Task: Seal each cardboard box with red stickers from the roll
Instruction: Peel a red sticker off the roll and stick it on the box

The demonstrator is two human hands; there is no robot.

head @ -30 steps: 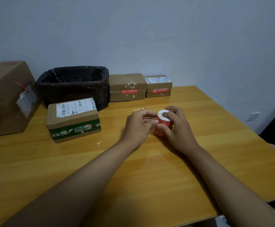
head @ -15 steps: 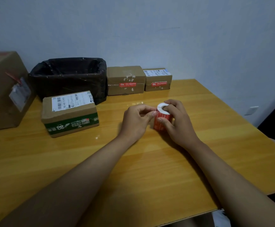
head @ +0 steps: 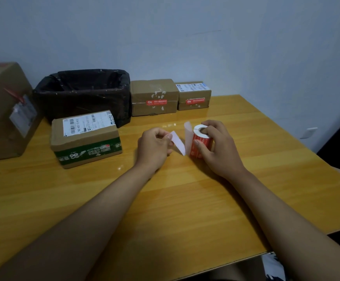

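Sealed boxes: two small brown cardboard boxes at upper centre of the frame, against the wall, each show a red rectangular sticker on the front face, the larger left one [head: 154,97] and the smaller right one [head: 193,95]; these are judged done.
Unsealed box: the brown cardboard box with a green printed band and a white shipping label [head: 86,138], at centre left, shows no red sticker of that kind; judged next in line.
Doubtful box: the large brown carton [head: 5,110] at the left edge carries a clear pouch; whether it belongs to the task cannot be told.
Roll: the red sticker roll with a white core [head: 200,142] stands on end on the yellow wooden table [head: 185,209], right of centre.
Right hand [head: 218,147]: wrapped round the roll, one finger in the core, thumb on the red side.
Left hand [head: 155,146]: pinches the upper end of a white-backed sticker strip [head: 178,144] between thumb and fingertips.
Strip relative to grip: it hangs down and to the right from the pinch, its lower end at the roll's pale backing paper.
Stage: peeling judged under way; no sticker yet on the third box.
Other: black-lined bin [head: 84,94] at upper left.
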